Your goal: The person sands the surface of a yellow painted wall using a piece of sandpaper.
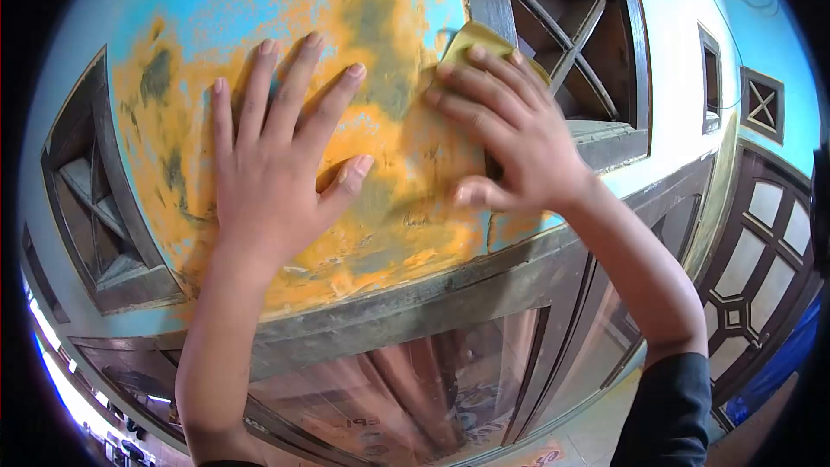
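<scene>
My left hand (272, 160) lies flat with its fingers spread on a wall (363, 130) patched in orange, grey and turquoise. Nothing shows in that hand. To its right, my right hand (519, 134) presses a folded yellow-green sheet (477, 35) to the wall beside the dark window frame. The sheet sticks out above and behind the fingertips, and the rest of it is hidden under the hand. The thumb of this hand is held apart, below the fingers.
A crossed-bar window opening (575, 43) is at the upper right, and another (95, 207) at the left. Below the hands runs a dark wooden ledge (389, 298) above glass panes (415, 389). A panelled door (752, 259) stands at the far right.
</scene>
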